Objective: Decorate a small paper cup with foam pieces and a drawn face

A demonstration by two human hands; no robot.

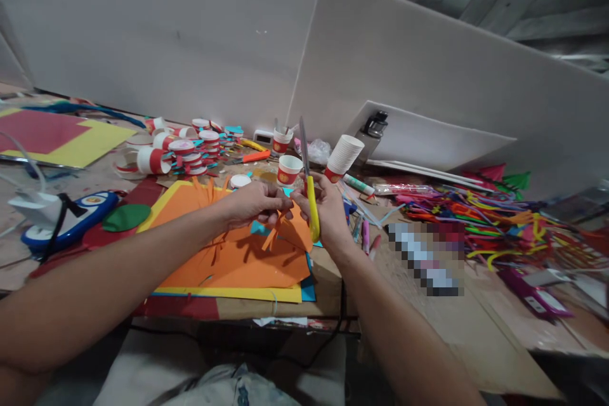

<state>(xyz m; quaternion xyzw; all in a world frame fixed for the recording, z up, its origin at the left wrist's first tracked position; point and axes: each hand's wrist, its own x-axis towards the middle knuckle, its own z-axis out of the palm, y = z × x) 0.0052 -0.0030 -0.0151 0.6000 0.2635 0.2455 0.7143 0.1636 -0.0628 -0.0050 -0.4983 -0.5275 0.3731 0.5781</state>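
My left hand (pixel 254 203) is closed, pinching a small piece of orange paper (pixel 291 233) cut into fringes. My right hand (pixel 328 212) grips yellow-handled scissors (pixel 309 184), whose blades point up and away, right beside the paper. Both hands meet above a stack of orange, yellow and blue paper sheets (pixel 238 260) lying on the table.
Red-and-white paper cups (pixel 289 170) and cut cup rings (pixel 185 149) stand behind the hands. A stack of white cups (pixel 345 155) tilts nearby. Coloured pipe cleaners (pixel 495 219) cover the right side. A blue case (pixel 71 219) and a green disc (pixel 125 217) lie left. White boards wall the back.
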